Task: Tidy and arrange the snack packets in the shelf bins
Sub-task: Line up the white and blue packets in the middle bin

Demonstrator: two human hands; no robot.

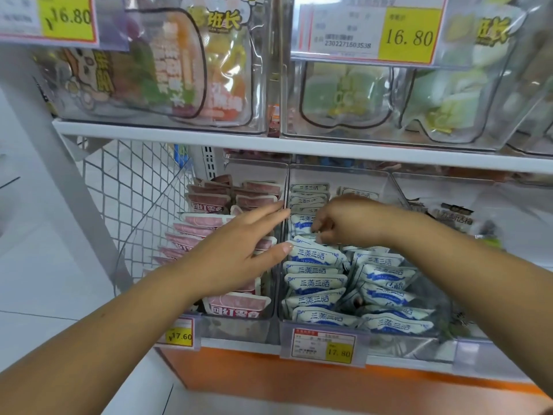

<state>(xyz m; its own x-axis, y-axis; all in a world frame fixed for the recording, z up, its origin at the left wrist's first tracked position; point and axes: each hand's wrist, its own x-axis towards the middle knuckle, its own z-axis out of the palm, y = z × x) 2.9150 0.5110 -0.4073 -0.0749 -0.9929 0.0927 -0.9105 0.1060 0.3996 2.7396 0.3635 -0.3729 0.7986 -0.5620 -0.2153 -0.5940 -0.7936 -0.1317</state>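
White-and-blue snack packet (302,223) pinched by right hand (347,218), fingers curled down, in middle clear plastic bin (323,328) among rows of like packets. Left hand (239,250) flat, fingers straight, over pink snack packets (209,202) in neighbouring bin (239,327). Yellow price tag (338,351) below.

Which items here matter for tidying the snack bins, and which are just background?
Job: left hand; right hand, pinching blue-white packets; pink packets; clear middle bin.
Background: upper-shelf candy bags; price tags; wire mesh panel.
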